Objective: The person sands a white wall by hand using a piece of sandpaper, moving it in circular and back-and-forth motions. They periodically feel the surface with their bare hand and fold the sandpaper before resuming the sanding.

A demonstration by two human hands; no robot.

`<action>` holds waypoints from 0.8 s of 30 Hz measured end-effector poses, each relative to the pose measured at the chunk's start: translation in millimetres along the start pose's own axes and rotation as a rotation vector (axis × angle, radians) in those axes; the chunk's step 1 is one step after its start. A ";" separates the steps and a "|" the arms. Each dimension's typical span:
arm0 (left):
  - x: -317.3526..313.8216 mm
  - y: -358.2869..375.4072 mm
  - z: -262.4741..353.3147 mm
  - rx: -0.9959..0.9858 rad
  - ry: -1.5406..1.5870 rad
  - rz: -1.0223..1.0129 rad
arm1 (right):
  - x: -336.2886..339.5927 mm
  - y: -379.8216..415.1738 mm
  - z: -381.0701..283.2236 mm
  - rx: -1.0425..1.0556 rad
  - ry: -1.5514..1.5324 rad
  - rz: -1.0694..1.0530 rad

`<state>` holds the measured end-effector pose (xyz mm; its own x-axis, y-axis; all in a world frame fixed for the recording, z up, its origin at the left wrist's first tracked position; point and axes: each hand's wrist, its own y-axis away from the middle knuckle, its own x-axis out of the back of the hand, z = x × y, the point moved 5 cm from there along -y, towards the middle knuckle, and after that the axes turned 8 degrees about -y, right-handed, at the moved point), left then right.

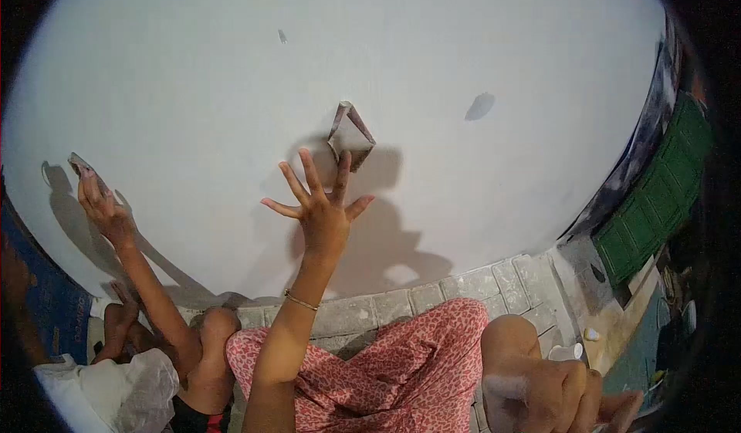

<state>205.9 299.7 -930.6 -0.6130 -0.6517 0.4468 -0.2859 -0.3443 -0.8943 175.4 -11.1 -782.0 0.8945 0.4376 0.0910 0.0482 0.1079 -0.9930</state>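
My left hand (324, 213) is stretched toward the pale wall (432, 39), its fingers spread wide and its back toward me. One fingertip overlaps the lower part of a folded, diamond-shaped grey-brown piece (351, 136) at the wall; whether they touch is unclear. A thin bracelet (301, 302) circles my left wrist area. I cannot make out my right hand. At the left, another person's hand (112, 221) holds a similar flat piece (77, 160) near the wall.
Grey paving (363, 313) runs along the wall's foot. Pink patterned trousers (386, 371) cover the crossed legs below. Bare limbs (556, 387), apparently another person's, fill the lower right. Beyond are a white cup (567, 352) and a green panel (656, 194).
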 end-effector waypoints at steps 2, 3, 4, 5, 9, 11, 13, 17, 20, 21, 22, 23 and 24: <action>1.1 -1.3 0.8 0.008 0.028 0.010 | 4.2 1.1 -0.2 -0.001 0.015 -0.036; 2.4 -2.2 0.8 0.017 0.055 0.024 | 5.5 5.5 -1.5 -0.002 0.029 -0.077; 3.2 -2.1 1.9 0.009 0.063 0.026 | 13.0 38.2 -22.8 0.058 0.136 0.066; 3.8 -0.7 2.0 0.012 0.051 0.010 | 17.3 69.3 -44.3 0.120 0.244 0.206; 2.7 0.4 1.4 0.015 0.042 0.005 | 60.8 48.0 13.7 -0.312 0.450 0.577; 3.9 -1.0 1.9 0.011 0.038 0.017 | 71.3 50.4 14.1 -0.345 0.450 0.586; 5.3 -1.0 1.2 0.004 0.034 0.022 | 73.6 51.6 14.7 -0.379 0.449 0.602; 2.6 -1.4 1.0 -0.026 -0.040 0.010 | 76.6 61.5 20.2 -0.363 0.422 0.694; 2.9 0.5 0.3 -0.026 -0.036 0.000 | 68.9 75.9 34.1 -0.263 0.179 0.821; 1.6 -0.6 0.5 -0.022 -0.041 -0.015 | 66.0 85.1 38.4 -0.248 0.181 0.827; 1.0 -0.3 0.7 -0.028 -0.029 -0.003 | 64.2 93.6 41.7 -0.231 0.185 0.831; 1.2 -1.1 1.9 -0.036 -0.010 0.005 | 57.6 98.1 44.1 -0.222 0.205 0.825; 2.9 -0.9 1.1 -0.017 -0.004 0.005 | 51.9 105.7 49.4 -0.357 0.353 0.859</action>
<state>205.2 297.3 -928.6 -0.6112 -0.6562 0.4426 -0.2952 -0.3299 -0.8967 204.9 67.2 -878.5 0.7664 -0.0561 -0.6400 -0.5993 -0.4214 -0.6807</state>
